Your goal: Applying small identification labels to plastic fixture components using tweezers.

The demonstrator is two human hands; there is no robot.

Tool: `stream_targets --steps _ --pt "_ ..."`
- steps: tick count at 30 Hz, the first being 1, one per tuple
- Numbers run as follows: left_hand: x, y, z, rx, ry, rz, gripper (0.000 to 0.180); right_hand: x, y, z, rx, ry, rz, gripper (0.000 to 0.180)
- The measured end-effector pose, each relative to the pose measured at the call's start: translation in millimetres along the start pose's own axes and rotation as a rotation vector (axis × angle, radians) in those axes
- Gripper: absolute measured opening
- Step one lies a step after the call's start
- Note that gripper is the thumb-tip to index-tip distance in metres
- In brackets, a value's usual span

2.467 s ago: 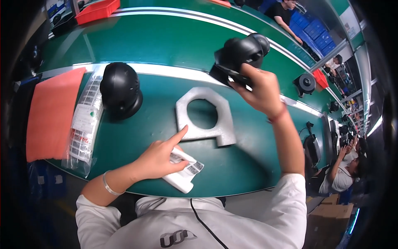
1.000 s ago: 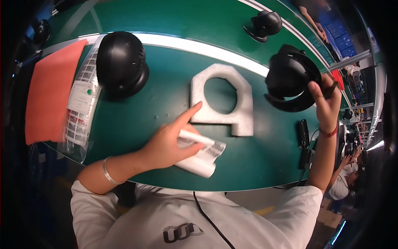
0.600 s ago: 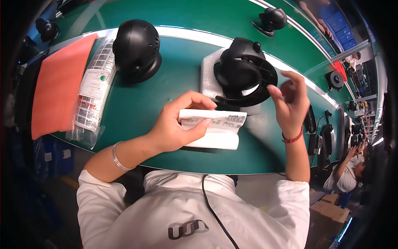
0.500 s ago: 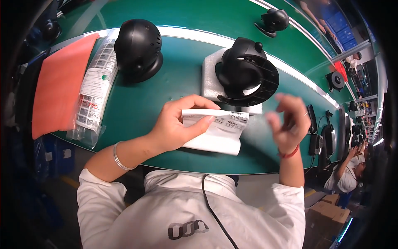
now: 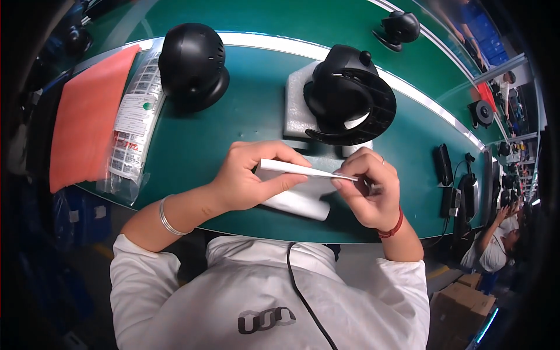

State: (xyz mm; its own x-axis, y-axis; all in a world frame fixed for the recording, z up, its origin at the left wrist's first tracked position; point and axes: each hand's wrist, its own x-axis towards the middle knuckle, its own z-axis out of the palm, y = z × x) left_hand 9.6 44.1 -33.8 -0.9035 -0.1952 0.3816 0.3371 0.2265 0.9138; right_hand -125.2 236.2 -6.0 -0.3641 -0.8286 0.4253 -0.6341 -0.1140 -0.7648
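My left hand (image 5: 248, 175) holds up a white sheet of labels (image 5: 303, 170) by its left end, seen almost edge-on above the green table (image 5: 233, 122). My right hand (image 5: 370, 189) pinches the sheet's right end between thumb and forefinger. Under the hands lies a white pad of paper (image 5: 297, 203). Just beyond them a black dome-shaped device (image 5: 350, 96) rests tilted in a white foam cradle (image 5: 298, 108).
A second black dome device (image 5: 192, 67) stands at the back left. A clear bag of printed labels (image 5: 134, 125) and an orange mat (image 5: 87, 114) lie at the left. Another black device (image 5: 399, 28) sits far back; black tools (image 5: 449, 175) lie right. Other people work at right.
My right hand set the black device into the foam cradle, let go and came to the label sheet, which my left hand lifted off the table.
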Motion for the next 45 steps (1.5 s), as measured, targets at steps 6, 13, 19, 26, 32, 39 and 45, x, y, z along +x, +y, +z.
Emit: stream_targets --steps 6,13,19,26,32,39,45 --pt "0.8 -0.6 1.0 0.009 0.002 -0.075 0.017 2.9 -12.0 -17.6 -0.152 0.018 0.075 0.013" --pt "3.4 -0.8 1.6 0.042 0.018 -0.052 0.024 -18.5 -12.3 -44.4 -0.07 0.442 -0.089 0.054" --pt "5.9 1.3 0.7 -0.035 0.061 -0.184 0.028 -8.9 -17.4 -43.1 0.439 0.231 0.298 0.042" --pt "7.1 2.2 -0.1 -0.079 0.042 -0.223 0.028 -2.1 -22.7 -40.6 -0.01 0.059 0.07 0.031" --pt "7.9 1.5 -4.6 -0.005 -0.083 -0.207 0.045 -6.9 -17.5 -40.8 -0.116 0.195 0.029 0.021" --pt "10.4 -1.7 -7.2 0.04 -0.272 -0.327 0.077 -4.8 -11.4 -37.5 -0.45 0.065 -0.321 0.024" --pt "10.8 -0.3 -9.1 0.04 -0.306 -0.375 0.079 -2.5 3.9 -29.5 -0.576 0.065 -0.435 0.024"
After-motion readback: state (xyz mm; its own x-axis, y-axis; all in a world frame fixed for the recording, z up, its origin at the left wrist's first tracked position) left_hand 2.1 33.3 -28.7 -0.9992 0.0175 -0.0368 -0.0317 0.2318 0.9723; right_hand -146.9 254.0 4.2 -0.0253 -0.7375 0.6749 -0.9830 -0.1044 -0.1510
